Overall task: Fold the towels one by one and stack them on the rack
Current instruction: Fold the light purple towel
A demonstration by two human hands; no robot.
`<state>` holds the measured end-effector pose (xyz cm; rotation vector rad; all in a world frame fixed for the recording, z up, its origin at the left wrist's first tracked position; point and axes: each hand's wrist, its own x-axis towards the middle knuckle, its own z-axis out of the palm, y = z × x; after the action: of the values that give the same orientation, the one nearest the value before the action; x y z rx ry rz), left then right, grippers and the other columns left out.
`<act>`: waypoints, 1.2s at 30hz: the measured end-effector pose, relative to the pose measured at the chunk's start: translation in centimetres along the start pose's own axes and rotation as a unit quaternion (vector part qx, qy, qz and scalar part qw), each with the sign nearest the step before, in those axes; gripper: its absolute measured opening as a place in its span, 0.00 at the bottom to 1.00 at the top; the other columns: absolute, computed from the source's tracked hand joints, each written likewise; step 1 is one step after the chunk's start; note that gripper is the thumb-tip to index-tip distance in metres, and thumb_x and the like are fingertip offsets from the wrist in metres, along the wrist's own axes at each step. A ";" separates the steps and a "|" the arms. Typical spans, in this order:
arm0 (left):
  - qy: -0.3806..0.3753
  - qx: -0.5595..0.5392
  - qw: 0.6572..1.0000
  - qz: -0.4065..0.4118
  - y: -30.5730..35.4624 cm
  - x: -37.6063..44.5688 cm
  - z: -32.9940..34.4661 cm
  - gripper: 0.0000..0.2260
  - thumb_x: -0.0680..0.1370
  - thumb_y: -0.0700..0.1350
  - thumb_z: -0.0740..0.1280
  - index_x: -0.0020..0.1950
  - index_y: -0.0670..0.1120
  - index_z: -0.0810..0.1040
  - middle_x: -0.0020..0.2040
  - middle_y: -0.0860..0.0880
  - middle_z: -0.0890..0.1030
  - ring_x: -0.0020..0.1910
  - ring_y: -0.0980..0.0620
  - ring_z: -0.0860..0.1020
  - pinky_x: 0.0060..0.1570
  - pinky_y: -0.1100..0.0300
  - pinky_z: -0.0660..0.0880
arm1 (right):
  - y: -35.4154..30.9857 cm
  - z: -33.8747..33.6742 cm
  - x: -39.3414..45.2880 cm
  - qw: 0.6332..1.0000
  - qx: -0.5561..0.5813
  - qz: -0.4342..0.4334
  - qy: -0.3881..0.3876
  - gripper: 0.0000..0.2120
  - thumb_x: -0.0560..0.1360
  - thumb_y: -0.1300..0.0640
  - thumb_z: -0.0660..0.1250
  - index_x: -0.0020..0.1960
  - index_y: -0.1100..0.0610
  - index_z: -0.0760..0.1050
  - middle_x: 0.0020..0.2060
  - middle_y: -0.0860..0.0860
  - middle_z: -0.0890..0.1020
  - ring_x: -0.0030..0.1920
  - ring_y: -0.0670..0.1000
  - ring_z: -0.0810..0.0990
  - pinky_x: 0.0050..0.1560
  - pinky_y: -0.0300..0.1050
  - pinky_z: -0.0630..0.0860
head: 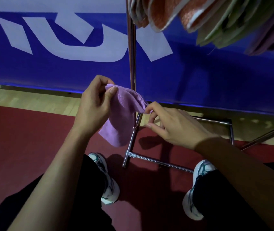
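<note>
Nearest are two white shoes (pixel 105 179) with teal marks and dark trousers, standing on a red mat (pixel 24 139). Between the shoes lies the chrome base (pixel 157 161) of the rack (pixel 131 55), its upright pole rising just behind the hands.

Above the shoes, both hands hold a small purple towel (pixel 122 114) in the air, in front of the pole. The left hand (pixel 94 105) has its grip clenched on the towel's upper left corner, thumb pressed against the cloth. The right hand (pixel 171 125) pinches the upper right corner between thumb and forefinger, the other fingers loosely spread. The rest of the towel hangs down, partly doubled.

Farther off, a strip of wood floor (pixel 33 99) meets a blue banner (pixel 199 80) with large white letters. At the far right top, orange, pale green and purple towels (pixel 216 19) hang on the rack.
</note>
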<state>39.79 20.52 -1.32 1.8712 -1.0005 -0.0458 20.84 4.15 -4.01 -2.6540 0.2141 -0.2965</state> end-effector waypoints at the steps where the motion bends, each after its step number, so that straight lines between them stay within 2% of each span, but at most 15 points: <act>1: -0.001 -0.002 1.000 0.002 0.1 -0.1 0.0 0.03 0.85 0.42 0.65 0.52 0.46 0.74 0.39 0.56 0.78 0.37 0.64 0.75 0.39 0.70 0.69 | 0.1 0.0 0.1 1.000 -0.008 0.010 0.002 0.14 0.80 0.44 0.66 0.62 0.44 0.66 0.48 0.38 0.80 0.39 0.42 0.79 0.45 0.50 0.78; 4: -0.010 -0.005 1.000 0.002 0.5 -0.3 0.0 0.03 0.85 0.41 0.65 0.52 0.45 0.74 0.38 0.56 0.77 0.34 0.65 0.73 0.37 0.72 0.67 | 0.7 0.1 0.1 0.999 -0.018 0.036 0.002 0.16 0.80 0.44 0.66 0.65 0.43 0.65 0.50 0.36 0.79 0.43 0.46 0.82 0.46 0.53 0.79; 6: -0.013 -0.014 1.000 0.000 0.6 -0.4 -0.1 0.03 0.85 0.41 0.65 0.52 0.44 0.74 0.38 0.56 0.76 0.33 0.64 0.73 0.36 0.72 0.67 | 1.0 0.0 0.3 0.998 -0.009 0.055 0.023 0.18 0.79 0.44 0.66 0.65 0.43 0.64 0.51 0.37 0.78 0.42 0.48 0.82 0.45 0.54 0.79; 9: -0.014 -0.028 1.000 -0.004 0.7 -0.3 -0.3 0.04 0.85 0.42 0.64 0.52 0.43 0.74 0.37 0.56 0.76 0.33 0.63 0.73 0.36 0.71 0.67 | 1.6 -0.3 0.6 0.995 0.019 0.085 0.051 0.20 0.78 0.44 0.69 0.64 0.44 0.63 0.51 0.40 0.78 0.38 0.46 0.82 0.43 0.54 0.79; 13: -0.020 -0.041 0.999 -0.004 0.8 -0.2 -0.3 0.04 0.85 0.42 0.65 0.51 0.43 0.74 0.35 0.59 0.76 0.31 0.63 0.72 0.35 0.71 0.66 | 1.7 0.0 0.7 0.995 0.017 0.082 0.045 0.17 0.77 0.43 0.70 0.59 0.44 0.66 0.49 0.40 0.78 0.36 0.42 0.81 0.42 0.54 0.80; 17: -0.027 -0.044 0.999 -0.001 0.7 -0.2 -0.4 0.04 0.85 0.41 0.65 0.51 0.43 0.74 0.34 0.63 0.76 0.32 0.63 0.73 0.35 0.72 0.66 | 1.8 0.2 0.9 0.994 0.027 0.090 0.049 0.18 0.77 0.44 0.71 0.59 0.44 0.65 0.44 0.40 0.80 0.35 0.41 0.81 0.41 0.52 0.80; 22: -0.037 -0.047 0.998 -0.003 0.8 -0.3 -0.6 0.04 0.85 0.42 0.65 0.51 0.44 0.75 0.35 0.59 0.76 0.32 0.62 0.71 0.35 0.69 0.67 | 2.1 0.1 0.9 0.993 0.042 0.095 0.048 0.20 0.77 0.44 0.72 0.61 0.46 0.63 0.41 0.40 0.81 0.32 0.41 0.81 0.38 0.49 0.78; 28: -0.057 -0.056 0.997 -0.001 0.9 -0.4 -0.6 0.05 0.85 0.42 0.66 0.52 0.42 0.75 0.38 0.55 0.78 0.33 0.61 0.72 0.35 0.68 0.67 | 2.5 0.3 1.0 0.997 0.007 0.079 -0.009 0.13 0.76 0.44 0.72 0.56 0.44 0.72 0.37 0.36 0.81 0.35 0.39 0.80 0.42 0.46 0.78; 30: -0.069 -0.067 0.995 0.000 1.0 -0.4 -0.5 0.04 0.85 0.42 0.66 0.52 0.42 0.75 0.38 0.55 0.78 0.33 0.61 0.73 0.36 0.68 0.68 | 2.4 0.6 0.9 0.996 0.027 0.056 -0.062 0.13 0.77 0.46 0.72 0.58 0.43 0.73 0.39 0.36 0.84 0.36 0.36 0.82 0.44 0.43 0.78; 33: -0.088 -0.069 0.994 0.008 1.1 -0.4 -0.4 0.03 0.85 0.39 0.65 0.52 0.40 0.75 0.36 0.59 0.79 0.32 0.63 0.73 0.36 0.71 0.67 | 2.2 1.2 0.6 0.991 0.001 0.035 -0.127 0.18 0.78 0.44 0.71 0.64 0.39 0.68 0.40 0.38 0.86 0.35 0.35 0.80 0.45 0.41 0.78; 36: -0.097 -0.066 0.993 0.010 1.0 -0.4 -0.7 0.03 0.85 0.38 0.65 0.52 0.41 0.75 0.36 0.58 0.79 0.32 0.63 0.73 0.36 0.70 0.67 | 2.8 1.1 0.1 0.987 -0.082 0.034 -0.134 0.18 0.77 0.38 0.69 0.60 0.40 0.64 0.44 0.39 0.87 0.45 0.46 0.84 0.45 0.47 0.78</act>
<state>39.22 21.11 -0.39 1.7606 -1.1210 -0.2810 20.89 2.15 -6.24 -2.8045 0.2501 0.1046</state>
